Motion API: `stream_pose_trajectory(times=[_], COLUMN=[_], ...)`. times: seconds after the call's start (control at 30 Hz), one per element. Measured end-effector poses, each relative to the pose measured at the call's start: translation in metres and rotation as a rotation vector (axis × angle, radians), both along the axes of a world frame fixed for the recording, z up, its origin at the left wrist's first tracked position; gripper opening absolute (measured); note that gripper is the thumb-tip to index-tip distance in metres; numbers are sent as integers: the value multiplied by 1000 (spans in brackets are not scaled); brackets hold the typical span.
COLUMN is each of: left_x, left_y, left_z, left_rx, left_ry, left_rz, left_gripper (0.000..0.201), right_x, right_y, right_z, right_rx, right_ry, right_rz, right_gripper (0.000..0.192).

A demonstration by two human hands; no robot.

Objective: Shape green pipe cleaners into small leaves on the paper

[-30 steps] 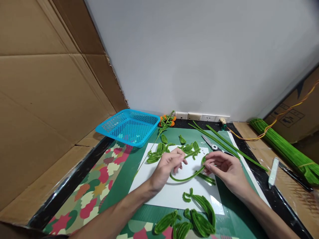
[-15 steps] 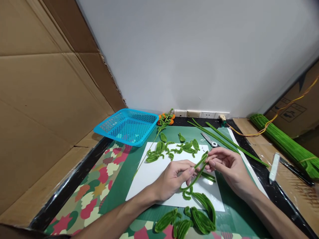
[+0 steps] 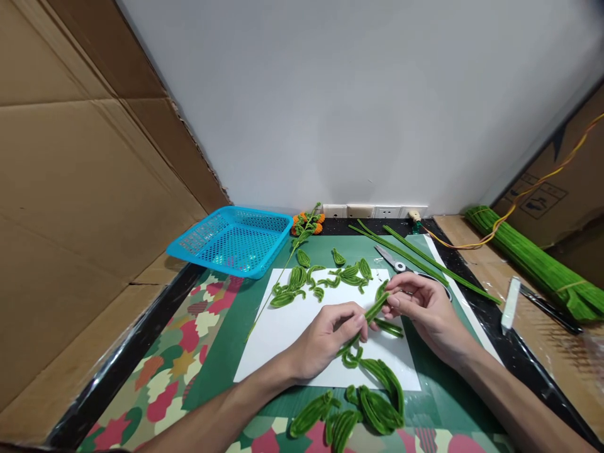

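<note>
Between my two hands runs a green pipe cleaner [image 3: 376,309], folded so its strands lie side by side. My left hand [image 3: 330,336] pinches its lower part, and the fingertips of my right hand [image 3: 422,311] close on its upper end. Below my hands, on the white paper [image 3: 268,340], lie short cut pipe cleaners [image 3: 391,328]. Looped green pipe-cleaner leaves [image 3: 349,272] are spread over the back of the paper. Larger leaves [image 3: 380,409] rest near the front edge, partly on the green mat [image 3: 212,352].
Behind the paper stand a blue basket [image 3: 231,245] and an orange pipe-cleaner flower [image 3: 309,223]. Scissors [image 3: 399,265] and long green pipe cleaners [image 3: 425,261] lie at the back right. Farther right are a white-handled tool [image 3: 510,305] and a pipe-cleaner bundle [image 3: 533,261].
The open loop of pipe cleaner between my hands has been drawn together into a narrow, straighter strip. The view has shifted slightly, and both hands keep their pinch.
</note>
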State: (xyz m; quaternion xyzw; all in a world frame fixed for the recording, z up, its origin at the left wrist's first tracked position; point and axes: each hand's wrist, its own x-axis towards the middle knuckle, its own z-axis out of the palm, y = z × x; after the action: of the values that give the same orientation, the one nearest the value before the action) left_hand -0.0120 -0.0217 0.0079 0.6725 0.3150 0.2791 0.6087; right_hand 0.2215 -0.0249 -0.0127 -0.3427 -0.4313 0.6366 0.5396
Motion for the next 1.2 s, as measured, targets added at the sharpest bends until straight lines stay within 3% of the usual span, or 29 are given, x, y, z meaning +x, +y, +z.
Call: stream_pose_trajectory(times=[0.53,0.77,1.2], left_x=[1,2,1], left_y=[6,7,12], left_z=[0,1,-2], left_rx=[-6,-97,-211], left_ry=[1,-2,20], left_rz=[74,73,62], left_gripper=[41,36,39], right_x=[-4,-5,-7], right_y=[2,3,6], right_z=[1,2,3], right_rx=[-17,2,-17], right_ry=[-125,-113,-29], right_rz=[100,180,124], right_gripper=[26,30,31])
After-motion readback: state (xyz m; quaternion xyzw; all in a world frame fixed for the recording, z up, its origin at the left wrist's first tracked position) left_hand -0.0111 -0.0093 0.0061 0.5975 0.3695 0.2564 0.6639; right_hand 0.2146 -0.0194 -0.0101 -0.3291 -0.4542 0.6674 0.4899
